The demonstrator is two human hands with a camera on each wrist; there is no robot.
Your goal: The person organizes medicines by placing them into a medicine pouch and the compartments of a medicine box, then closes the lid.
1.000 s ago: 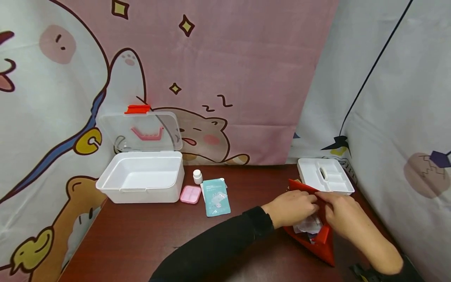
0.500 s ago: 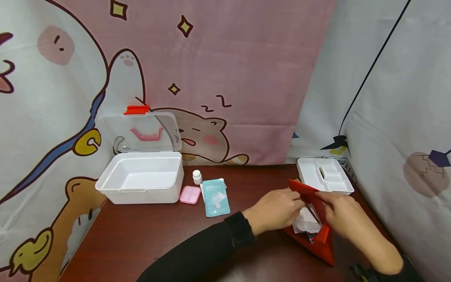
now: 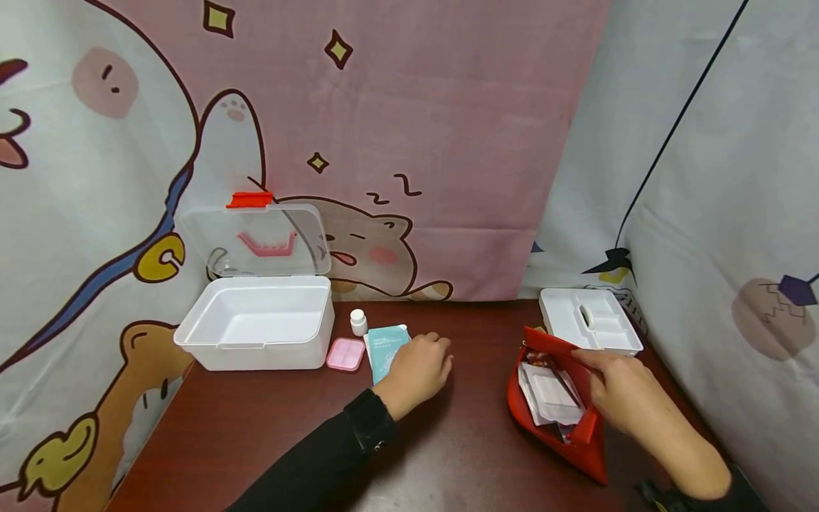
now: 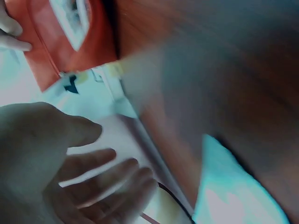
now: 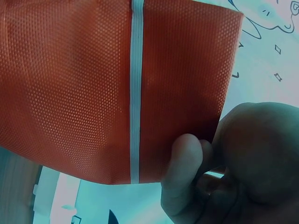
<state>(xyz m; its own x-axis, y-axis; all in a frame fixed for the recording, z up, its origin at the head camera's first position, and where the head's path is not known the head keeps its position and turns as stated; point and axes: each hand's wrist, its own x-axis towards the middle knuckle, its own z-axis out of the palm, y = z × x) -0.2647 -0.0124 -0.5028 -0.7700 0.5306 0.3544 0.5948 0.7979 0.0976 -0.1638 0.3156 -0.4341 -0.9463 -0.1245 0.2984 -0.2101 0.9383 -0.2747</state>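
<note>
Two hands are positioned over the brown table (image 3: 473,455). The right hand (image 3: 630,395) grips the upper edge of the red pouch (image 3: 585,459), its fingers pinching the fabric at a corner; the right wrist view shows the pouch's mesh face and a pale stripe (image 5: 136,93). The pouch rests on the table's right side, mouth open, with white packets (image 3: 553,398) inside. A white divided tray (image 3: 566,313) is located just behind it.

The left hand (image 3: 416,370) holds nothing. Its fingers are slightly spread and gently bent, well apart from the pouch. In the head view, this hand covers part of the blue packet (image 3: 382,350); in the left wrist view, its fingers are clear of it. Beside the packet are a pink case (image 3: 345,354) and a white bottle (image 3: 359,324). A white box (image 3: 275,357) stands to their left, its transparent lid (image 3: 256,231) raised.
</note>
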